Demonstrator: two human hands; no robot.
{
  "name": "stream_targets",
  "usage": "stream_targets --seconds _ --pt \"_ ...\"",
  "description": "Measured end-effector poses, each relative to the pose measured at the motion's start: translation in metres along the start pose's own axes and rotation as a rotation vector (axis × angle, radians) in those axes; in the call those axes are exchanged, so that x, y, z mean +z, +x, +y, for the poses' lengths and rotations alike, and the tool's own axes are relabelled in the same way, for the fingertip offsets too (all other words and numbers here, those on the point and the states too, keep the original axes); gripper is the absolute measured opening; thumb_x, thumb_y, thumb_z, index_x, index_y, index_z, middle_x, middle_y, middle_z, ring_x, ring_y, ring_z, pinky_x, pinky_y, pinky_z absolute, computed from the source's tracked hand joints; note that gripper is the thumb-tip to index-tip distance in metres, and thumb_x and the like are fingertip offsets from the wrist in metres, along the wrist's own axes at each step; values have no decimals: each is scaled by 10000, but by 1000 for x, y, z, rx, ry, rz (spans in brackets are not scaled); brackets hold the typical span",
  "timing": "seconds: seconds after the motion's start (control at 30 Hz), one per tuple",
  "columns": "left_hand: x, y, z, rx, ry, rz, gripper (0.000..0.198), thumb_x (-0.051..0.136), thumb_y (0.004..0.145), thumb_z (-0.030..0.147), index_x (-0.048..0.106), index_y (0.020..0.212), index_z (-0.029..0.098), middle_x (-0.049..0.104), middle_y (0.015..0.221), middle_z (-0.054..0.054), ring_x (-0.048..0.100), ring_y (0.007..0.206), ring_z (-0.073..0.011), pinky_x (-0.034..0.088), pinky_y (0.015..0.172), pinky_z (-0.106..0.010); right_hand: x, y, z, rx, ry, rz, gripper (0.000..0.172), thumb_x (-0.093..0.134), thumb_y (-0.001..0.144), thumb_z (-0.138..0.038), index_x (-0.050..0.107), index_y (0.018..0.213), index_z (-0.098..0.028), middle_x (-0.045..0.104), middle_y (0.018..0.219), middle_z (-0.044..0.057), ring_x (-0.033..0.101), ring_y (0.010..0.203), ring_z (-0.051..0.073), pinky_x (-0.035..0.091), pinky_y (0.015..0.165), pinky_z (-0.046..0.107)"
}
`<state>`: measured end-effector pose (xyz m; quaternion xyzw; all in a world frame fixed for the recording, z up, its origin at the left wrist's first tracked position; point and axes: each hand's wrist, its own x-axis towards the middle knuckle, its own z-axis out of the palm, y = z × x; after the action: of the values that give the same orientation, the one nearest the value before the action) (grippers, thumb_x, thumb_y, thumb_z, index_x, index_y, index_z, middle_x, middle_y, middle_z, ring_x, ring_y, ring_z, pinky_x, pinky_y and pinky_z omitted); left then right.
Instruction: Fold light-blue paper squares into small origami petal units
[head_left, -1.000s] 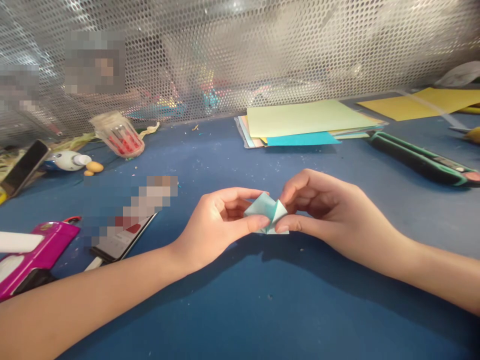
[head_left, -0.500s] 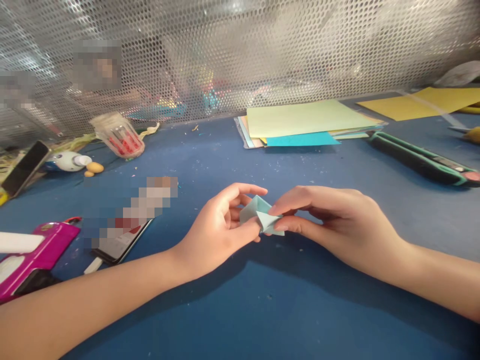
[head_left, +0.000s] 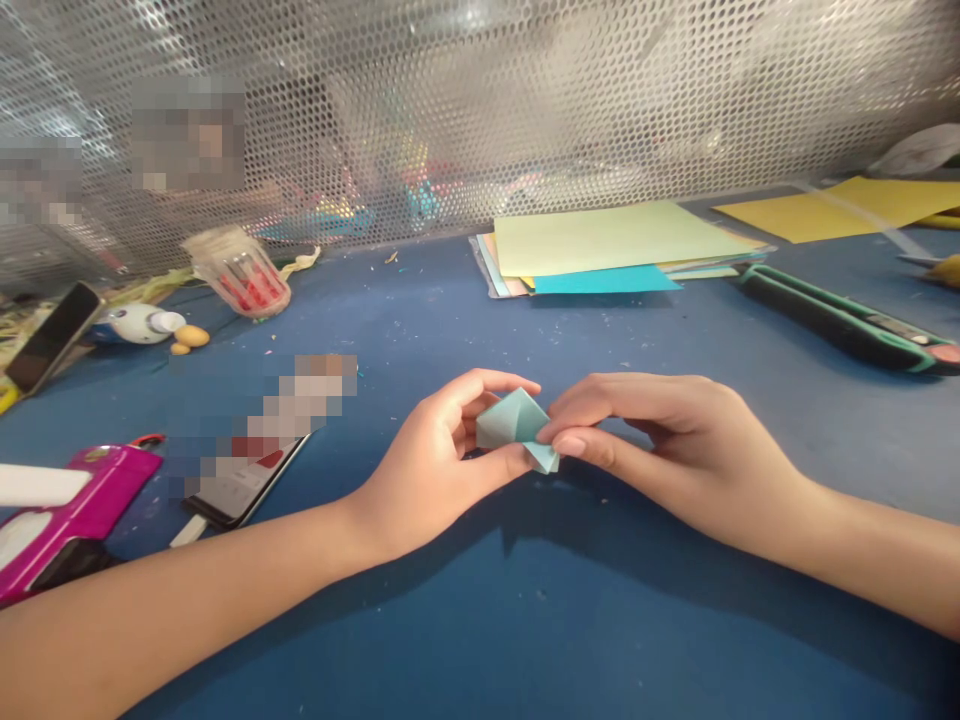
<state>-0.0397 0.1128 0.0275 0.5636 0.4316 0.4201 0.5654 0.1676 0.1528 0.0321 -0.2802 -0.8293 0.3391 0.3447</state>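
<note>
small pale-teal folded paper point(head_left: 513, 422) held just above blue counter point(head_left: 525, 620), squarely between both hands. left hand point(head_left: 435, 465) fingers pinch its left half, index arched over peak. right hand point(head_left: 675, 450) fingers clamp right lower tip. long axis slopes left-high to right-low; neither hand nearer.

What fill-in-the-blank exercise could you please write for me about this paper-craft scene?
1. The left hand and the right hand both pinch the folded paper; the table beneath is ____.
2. The stack of coloured sheets lies to the ____ of the tipped-over jar.
3. The magenta tool lies nearest the ____ hand.
Missing words: blue; right; left.
</note>
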Motion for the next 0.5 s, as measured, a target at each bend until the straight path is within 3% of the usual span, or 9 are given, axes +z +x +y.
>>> stream_targets --seconds 0.13,0.27,0.5 --pt "1 0 0 -8 -17 21 330 759 838 131 614 1118 228 652 909 49 605 788 -79 495 704 -181 1 1 0 146 173 -33 137 779 855 -350 713 800 -242 731 760 -27 665 694 129 520 653 228" --pt "0 -1 0 2 67 25 337 750 831 132 617 1120 244 595 874 60 579 730 -72 474 643 -183 6 0 -2 347 414 -63 296 863 759 -355 601 817 -228 687 726 -29 644 665 135 501 594 224" --pt "-1 -4 0 23 150 62 452 740 798 80 603 1179 280 533 840 73 532 690 -62 452 627 -177 11 -2 -7 465 429 -127 228 823 802 -384 671 800 -214 647 694 -42 520 625 97 405 554 198"
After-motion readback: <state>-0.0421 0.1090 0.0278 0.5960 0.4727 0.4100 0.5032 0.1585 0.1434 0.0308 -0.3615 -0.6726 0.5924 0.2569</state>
